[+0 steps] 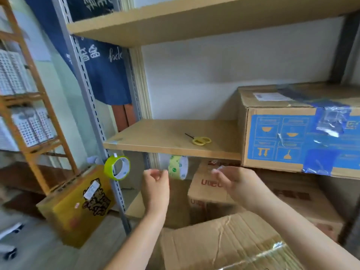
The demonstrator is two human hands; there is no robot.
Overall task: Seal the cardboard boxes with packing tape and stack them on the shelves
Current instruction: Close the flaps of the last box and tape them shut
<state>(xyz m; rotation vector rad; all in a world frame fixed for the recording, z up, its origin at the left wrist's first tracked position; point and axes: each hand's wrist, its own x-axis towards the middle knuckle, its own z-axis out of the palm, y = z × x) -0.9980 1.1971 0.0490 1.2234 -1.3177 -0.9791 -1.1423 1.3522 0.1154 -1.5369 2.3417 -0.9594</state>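
A pale yellow-green roll of packing tape (178, 167) hangs just under the wooden shelf board (155, 137), between the raised hands. The left hand (155, 180) pinches near its edge with curled fingers; the right hand (233, 179) pinches a clear tape strip (221, 168). A creased brown cardboard box (224, 242) lies below them.

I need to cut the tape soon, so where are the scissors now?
The yellow-handled scissors lie on the middle shelf board, near its front edge, left of the blue-printed cardboard box and above the two hands.
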